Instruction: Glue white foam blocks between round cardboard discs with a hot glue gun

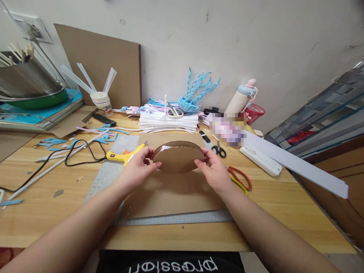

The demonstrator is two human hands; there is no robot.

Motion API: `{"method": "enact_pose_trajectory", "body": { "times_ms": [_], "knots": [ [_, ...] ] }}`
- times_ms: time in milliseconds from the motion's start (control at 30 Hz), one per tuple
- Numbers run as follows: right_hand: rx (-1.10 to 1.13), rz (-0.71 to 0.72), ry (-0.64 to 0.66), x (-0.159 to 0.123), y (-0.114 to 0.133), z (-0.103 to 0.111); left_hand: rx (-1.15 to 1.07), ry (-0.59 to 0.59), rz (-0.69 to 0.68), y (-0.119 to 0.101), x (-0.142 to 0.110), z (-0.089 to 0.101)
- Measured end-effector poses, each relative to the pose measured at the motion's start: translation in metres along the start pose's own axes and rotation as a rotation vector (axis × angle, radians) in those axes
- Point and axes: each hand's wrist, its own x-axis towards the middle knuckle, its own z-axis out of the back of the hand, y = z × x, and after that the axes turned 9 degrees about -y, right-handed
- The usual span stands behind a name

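Observation:
Between my two hands is a pair of round cardboard discs (179,160), held up and tilted toward me, with a narrow gap showing along their upper edge. A bit of white shows in that gap at the left. My left hand (142,163) pinches the left rim between thumb and fingers. On the right rim, my right hand (212,167) grips in the same way. Below them lies a flat cardboard sheet (173,193) on a grey cutting mat (99,182). Just left of my left hand rests a yellow glue gun (119,156).
White pipe cleaners (169,123) are bundled at the back, with small scissors (174,112) on top. Black-handled scissors (219,150), red-and-yellow-handled pliers (241,180) and a white power strip (260,161) lie to the right. A black cord (82,163) loops across the left; a paper cup (101,102) stands behind.

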Motion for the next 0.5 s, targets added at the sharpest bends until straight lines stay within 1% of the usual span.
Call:
{"method": "enact_pose_trajectory", "body": {
  "times_ms": [67, 167, 267, 333, 500],
  "knots": [
    [-0.047, 0.044, 0.006, 0.0, -0.002, 0.002, 0.014, 0.031, -0.033, 0.001, 0.001, 0.001],
    [-0.072, 0.098, 0.035, 0.003, -0.001, 0.003, 0.01, 0.057, -0.09, -0.002, 0.006, 0.0],
    [-0.035, 0.116, 0.09, 0.006, 0.002, 0.001, -0.048, 0.105, -0.138, -0.01, 0.011, -0.006],
    [0.005, 0.116, 0.112, 0.007, 0.004, -0.002, -0.075, 0.134, -0.142, -0.015, 0.012, -0.011],
    [0.073, 0.118, 0.08, -0.001, 0.006, -0.007, -0.099, 0.111, -0.154, -0.018, 0.002, -0.016]
  ]
}}
